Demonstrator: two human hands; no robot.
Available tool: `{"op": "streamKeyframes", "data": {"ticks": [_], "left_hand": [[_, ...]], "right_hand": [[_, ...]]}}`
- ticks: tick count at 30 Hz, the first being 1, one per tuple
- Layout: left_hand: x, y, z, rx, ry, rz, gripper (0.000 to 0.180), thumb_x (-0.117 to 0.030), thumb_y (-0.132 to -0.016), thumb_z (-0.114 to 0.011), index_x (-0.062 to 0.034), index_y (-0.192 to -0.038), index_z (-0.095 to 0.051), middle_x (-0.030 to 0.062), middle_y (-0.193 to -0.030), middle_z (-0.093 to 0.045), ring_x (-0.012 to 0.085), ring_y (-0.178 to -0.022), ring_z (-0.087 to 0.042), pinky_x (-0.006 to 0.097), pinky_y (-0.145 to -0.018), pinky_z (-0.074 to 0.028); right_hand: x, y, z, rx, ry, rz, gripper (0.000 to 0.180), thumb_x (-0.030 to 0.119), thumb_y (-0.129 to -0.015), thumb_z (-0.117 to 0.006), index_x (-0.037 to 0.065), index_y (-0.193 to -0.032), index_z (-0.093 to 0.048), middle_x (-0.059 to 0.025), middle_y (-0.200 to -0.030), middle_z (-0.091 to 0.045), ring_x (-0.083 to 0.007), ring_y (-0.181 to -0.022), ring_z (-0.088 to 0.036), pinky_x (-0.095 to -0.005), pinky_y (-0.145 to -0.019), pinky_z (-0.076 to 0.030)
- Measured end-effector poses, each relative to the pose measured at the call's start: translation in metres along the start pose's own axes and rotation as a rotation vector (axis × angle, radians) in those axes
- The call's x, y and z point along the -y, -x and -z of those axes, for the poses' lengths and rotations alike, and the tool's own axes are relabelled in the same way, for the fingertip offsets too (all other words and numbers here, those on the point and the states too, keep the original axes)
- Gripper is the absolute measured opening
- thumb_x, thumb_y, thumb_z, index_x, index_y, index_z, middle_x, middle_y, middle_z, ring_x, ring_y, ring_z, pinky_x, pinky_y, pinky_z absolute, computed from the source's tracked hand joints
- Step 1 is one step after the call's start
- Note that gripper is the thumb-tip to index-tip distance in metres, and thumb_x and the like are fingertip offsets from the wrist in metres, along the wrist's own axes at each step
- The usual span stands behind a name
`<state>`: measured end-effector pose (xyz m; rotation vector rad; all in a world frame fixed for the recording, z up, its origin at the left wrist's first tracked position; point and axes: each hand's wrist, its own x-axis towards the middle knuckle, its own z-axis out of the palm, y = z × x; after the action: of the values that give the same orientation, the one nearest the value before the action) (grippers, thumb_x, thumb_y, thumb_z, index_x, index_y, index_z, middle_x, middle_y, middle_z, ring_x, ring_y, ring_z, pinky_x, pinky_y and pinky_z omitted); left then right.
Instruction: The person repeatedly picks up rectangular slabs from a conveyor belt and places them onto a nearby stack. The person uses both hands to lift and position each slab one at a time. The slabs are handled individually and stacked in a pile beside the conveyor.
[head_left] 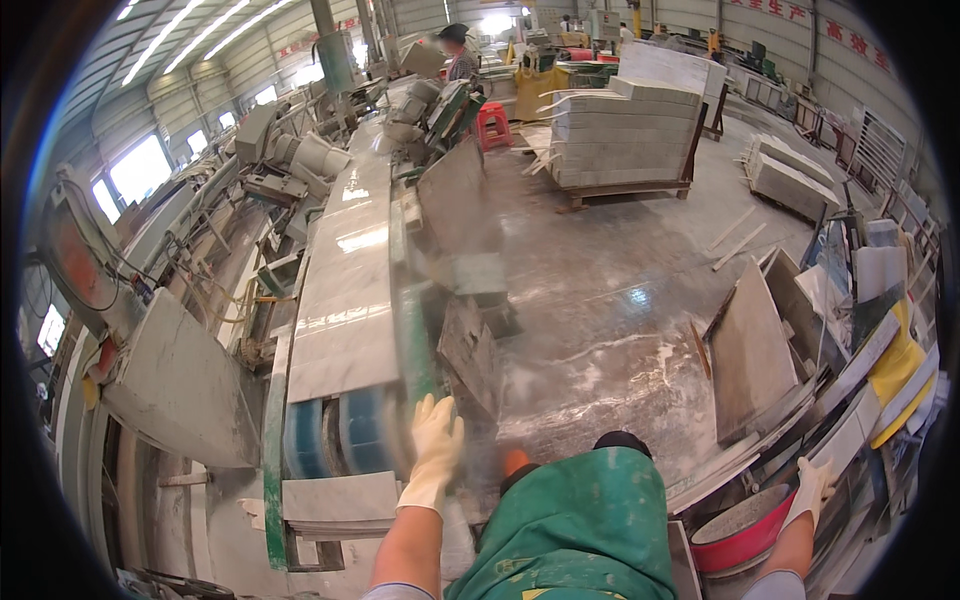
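Note:
My left hand [435, 450], in a cream rubber glove, is beside the green side rail [415, 345] of a roller conveyor. Its fingers point forward, slightly bent, with nothing visible in them. A long pale stone slab [345, 310] lies on the conveyor, its near end by the blue rollers [362, 432]. Out to the right, my right hand [815, 490], gloved alike, has its fingers apart. It hangs next to a red round tub [740, 530] and leaning stone strips [850, 440]; whether it touches a strip I cannot tell. My green apron [575, 525] covers my lap.
Short slabs [340, 500] are stacked below the rollers. Wide slabs [755, 350] lean at the right, and another panel [185, 380] stands left. Ahead are a pallet of stone blocks [625, 135], a red stool [493, 126] and a person [460, 65]. The floor [610, 310] looks wet.

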<state>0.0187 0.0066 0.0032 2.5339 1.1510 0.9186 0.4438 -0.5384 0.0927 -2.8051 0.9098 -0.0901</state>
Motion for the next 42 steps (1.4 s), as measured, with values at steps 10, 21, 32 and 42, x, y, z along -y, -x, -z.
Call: {"op": "streamKeyframes", "data": {"ticks": [10, 21, 32, 42], "left_hand": [[0.003, -0.002, -0.001, -0.023, 0.075, 0.011, 0.037, -0.015, -0.085, -0.069, -0.0033, -0.119, -0.067, 0.018, -0.119, -0.069, 0.0413, -0.128, -0.054, 0.047, -0.117, -0.033], [0.0, -0.013, 0.008, -0.017, 0.544, 0.533, 0.036, -0.022, -0.094, -0.062, -0.0027, -0.124, -0.066, 0.0157, -0.123, -0.069, 0.0318, -0.121, -0.062, 0.037, -0.108, -0.044], [-0.151, -0.061, 0.006, 0.545, 1.7, 0.74, 0.063, -0.028, -0.101, -0.059, 0.0033, -0.149, -0.032, 0.0231, -0.141, -0.052, 0.0325, -0.122, -0.06, 0.042, -0.097, -0.056], [-0.047, -0.028, 0.071, -0.431, 1.753, 0.931, 0.038, -0.001, -0.098, -0.054, 0.0016, -0.134, -0.042, 0.0206, -0.129, -0.055, 0.0381, -0.114, -0.061, 0.054, -0.098, -0.055]], "right_hand": [[-0.041, -0.02, -0.034, -0.034, 0.007, 0.027, 0.108, 0.028, -0.063, -0.084, 0.024, -0.157, -0.031, -0.0205, -0.155, -0.04, -0.0401, -0.14, -0.042, -0.0501, -0.116, -0.036], [-0.017, -0.053, -0.014, 0.31, -1.102, 0.114, 0.059, 0.017, -0.073, -0.07, 0.008, -0.129, -0.054, -0.0137, -0.105, -0.066, -0.0283, -0.087, -0.064, -0.0347, -0.08, -0.047], [0.187, 0.224, 0.041, 0.974, -0.829, 0.942, 0.078, 0.003, -0.064, -0.076, 0.009, -0.14, -0.057, -0.0061, -0.13, -0.063, -0.0195, -0.104, -0.064, -0.0325, -0.088, -0.052], [0.263, 0.494, 0.025, 0.524, -0.083, 2.55, 0.071, 0.027, -0.072, -0.079, 0.024, -0.14, -0.058, -0.0102, -0.16, -0.038, -0.0334, -0.149, -0.028, -0.0447, -0.124, -0.019]]}}
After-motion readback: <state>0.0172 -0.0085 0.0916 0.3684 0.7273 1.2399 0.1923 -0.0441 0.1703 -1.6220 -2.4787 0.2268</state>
